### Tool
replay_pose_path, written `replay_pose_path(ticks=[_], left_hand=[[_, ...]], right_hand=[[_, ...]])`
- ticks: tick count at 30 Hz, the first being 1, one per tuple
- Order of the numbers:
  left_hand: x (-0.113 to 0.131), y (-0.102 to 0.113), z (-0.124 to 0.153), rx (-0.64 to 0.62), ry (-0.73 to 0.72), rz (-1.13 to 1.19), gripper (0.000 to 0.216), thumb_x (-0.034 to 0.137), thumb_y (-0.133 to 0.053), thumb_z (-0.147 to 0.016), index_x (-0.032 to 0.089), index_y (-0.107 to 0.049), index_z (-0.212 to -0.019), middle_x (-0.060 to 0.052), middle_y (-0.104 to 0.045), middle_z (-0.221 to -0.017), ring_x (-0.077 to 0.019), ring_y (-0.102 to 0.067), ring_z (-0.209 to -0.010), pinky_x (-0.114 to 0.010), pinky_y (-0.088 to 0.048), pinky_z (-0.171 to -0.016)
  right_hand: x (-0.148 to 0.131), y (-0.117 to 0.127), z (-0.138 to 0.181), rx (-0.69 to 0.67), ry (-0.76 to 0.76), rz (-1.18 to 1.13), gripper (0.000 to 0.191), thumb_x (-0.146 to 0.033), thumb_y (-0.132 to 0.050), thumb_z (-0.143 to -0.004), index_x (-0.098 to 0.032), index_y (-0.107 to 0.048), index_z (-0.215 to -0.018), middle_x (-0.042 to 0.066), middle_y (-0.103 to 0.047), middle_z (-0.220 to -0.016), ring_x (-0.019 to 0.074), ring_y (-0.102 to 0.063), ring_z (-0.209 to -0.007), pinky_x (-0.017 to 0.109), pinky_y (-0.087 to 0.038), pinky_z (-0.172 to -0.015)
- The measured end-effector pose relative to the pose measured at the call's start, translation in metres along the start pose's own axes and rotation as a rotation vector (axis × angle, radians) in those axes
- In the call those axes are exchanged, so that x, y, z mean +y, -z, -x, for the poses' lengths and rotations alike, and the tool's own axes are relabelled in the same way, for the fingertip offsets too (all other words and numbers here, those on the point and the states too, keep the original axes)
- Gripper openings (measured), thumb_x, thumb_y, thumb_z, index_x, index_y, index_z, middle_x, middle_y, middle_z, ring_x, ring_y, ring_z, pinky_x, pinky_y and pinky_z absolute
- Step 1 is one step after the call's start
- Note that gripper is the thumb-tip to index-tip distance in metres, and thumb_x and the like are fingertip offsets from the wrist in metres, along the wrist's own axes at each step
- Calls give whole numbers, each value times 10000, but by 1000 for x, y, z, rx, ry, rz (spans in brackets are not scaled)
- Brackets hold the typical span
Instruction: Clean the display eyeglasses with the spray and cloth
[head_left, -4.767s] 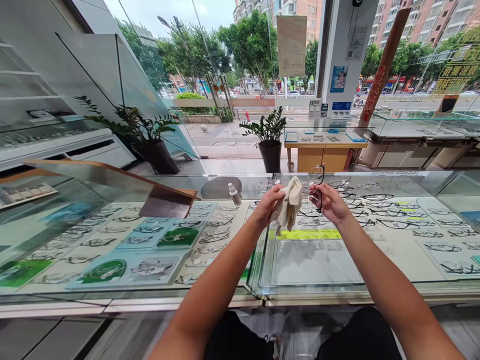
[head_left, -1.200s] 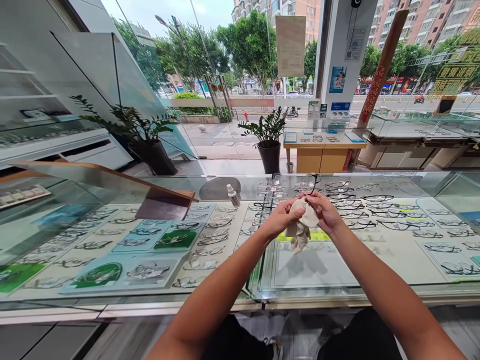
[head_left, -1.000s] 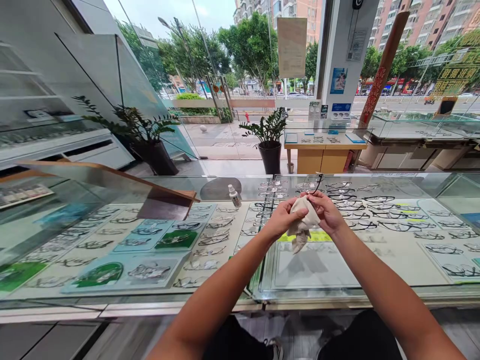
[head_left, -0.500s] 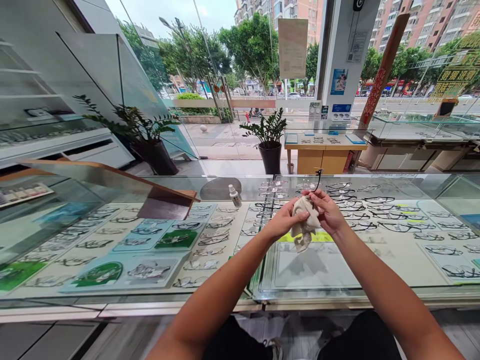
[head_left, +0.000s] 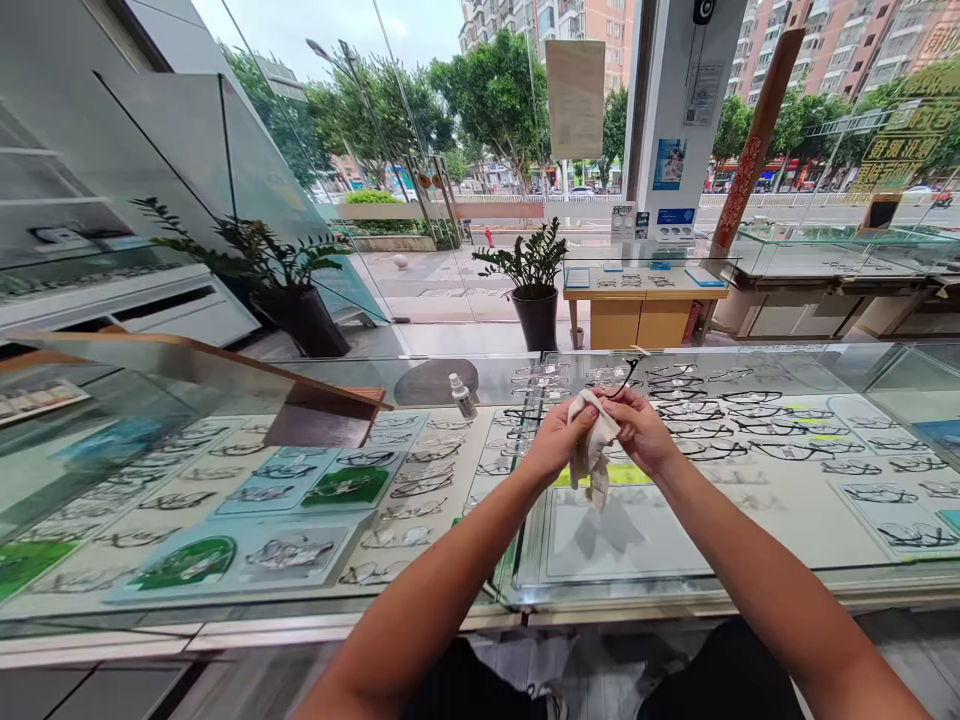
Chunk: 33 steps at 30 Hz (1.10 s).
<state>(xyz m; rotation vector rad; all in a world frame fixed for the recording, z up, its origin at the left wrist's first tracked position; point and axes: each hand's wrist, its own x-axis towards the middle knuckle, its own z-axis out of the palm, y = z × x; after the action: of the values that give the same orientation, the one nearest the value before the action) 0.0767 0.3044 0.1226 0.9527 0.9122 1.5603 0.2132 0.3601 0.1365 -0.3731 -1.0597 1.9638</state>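
My left hand (head_left: 559,432) is closed on a crumpled whitish cloth (head_left: 594,445), its thumb pressed on top and the loose end hanging down. Close beside it, my right hand (head_left: 636,425) grips a pair of glasses (head_left: 628,374); one dark temple arm sticks up above the fingers. The cloth and fingers hide the rest of the frame, and the cloth lies against it. Both hands are above the glass counter (head_left: 630,560). To their left, a small clear spray bottle (head_left: 463,397) with a white cap stands on the glass.
Rows of eyeglasses (head_left: 697,432) lie inside the display case under the glass. A wooden-edged slanted panel (head_left: 330,405) rises at the left. Beyond the counter stand a potted plant (head_left: 538,315), a second potted plant (head_left: 304,315) and a small wooden display table (head_left: 652,318).
Both hands have shifted slightly left, with the cloth and glasses. The temple arm now leans more to the right, and the cloth is folded differently. The whole view has also moved a little.
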Motion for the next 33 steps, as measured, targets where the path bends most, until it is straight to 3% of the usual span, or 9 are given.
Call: replay_pose_path(ticks=[6,10,13,17,20,24,27,30,33], left_hand=[[-2,10,-2,-101,-40,-43,645,624,-889,-737,169,-792,-1184,-87,-800,-1107,-229,-713,-1000,-313,-521,-922],[0,10,1,-216,23,-88,646,536,-940,-705,167,-775,-1209,-71,-784,-1030,-195,-702,-878,-288,-535,-821],[-2,8,1,-144,17,-85,742,501,-988,-631,167,-746,-1247,-46,-772,-971,-161,-678,-799,-266,-532,-764],[-4,7,-2,0,-47,-70,731,587,-960,-634,151,-747,-1181,-48,-777,-943,-154,-676,-765,-264,-529,-739],[-3,8,-4,-48,-51,-105,712,674,-879,-712,153,-757,-1181,-55,-773,-900,-182,-690,-777,-295,-541,-749],[2,11,-3,-173,-114,-196,647,696,-834,-758,165,-799,-1126,-83,-784,-1017,-223,-703,-957,-316,-536,-892],[1,13,-2,-249,-93,-240,638,620,-865,-766,172,-777,-1213,-76,-773,-1016,-194,-678,-878,-288,-528,-817],[-2,15,-3,-203,-95,-248,692,566,-920,-710,156,-757,-1243,-67,-763,-970,-178,-658,-809,-278,-521,-761],[-3,15,-4,-131,-129,-254,677,597,-909,-708,147,-772,-1194,-75,-773,-987,-187,-666,-825,-298,-529,-799]], right_hand=[[-4,6,-3,-15,-31,-5,340,-340,-999,-599,-231,-727,-773,-22,-805,-846,123,-685,-670,223,-538,-567],[-7,9,-6,12,-24,-16,318,-330,-981,-611,-222,-712,-741,-7,-803,-871,127,-697,-726,234,-572,-659],[-6,7,-5,1,-2,31,318,-364,-980,-625,-228,-729,-765,-6,-796,-881,137,-684,-737,262,-569,-691],[-2,2,-2,-24,78,148,323,-399,-986,-619,-239,-771,-798,-18,-773,-833,151,-680,-781,284,-556,-763],[-4,3,-2,-33,76,170,311,-416,-967,-637,-241,-753,-779,-4,-783,-863,175,-691,-797,306,-551,-738],[-10,8,-4,-4,14,108,356,-430,-972,-611,-234,-704,-738,2,-783,-864,156,-673,-720,267,-518,-611],[-11,11,-6,5,12,77,389,-419,-985,-608,-228,-657,-693,4,-785,-863,146,-674,-728,255,-532,-635],[-9,8,-5,-4,17,86,392,-437,-990,-610,-229,-666,-682,1,-782,-845,143,-665,-729,259,-538,-653],[-7,5,-3,-9,41,138,382,-460,-998,-587,-237,-703,-683,-17,-765,-801,142,-652,-716,268,-537,-673]])
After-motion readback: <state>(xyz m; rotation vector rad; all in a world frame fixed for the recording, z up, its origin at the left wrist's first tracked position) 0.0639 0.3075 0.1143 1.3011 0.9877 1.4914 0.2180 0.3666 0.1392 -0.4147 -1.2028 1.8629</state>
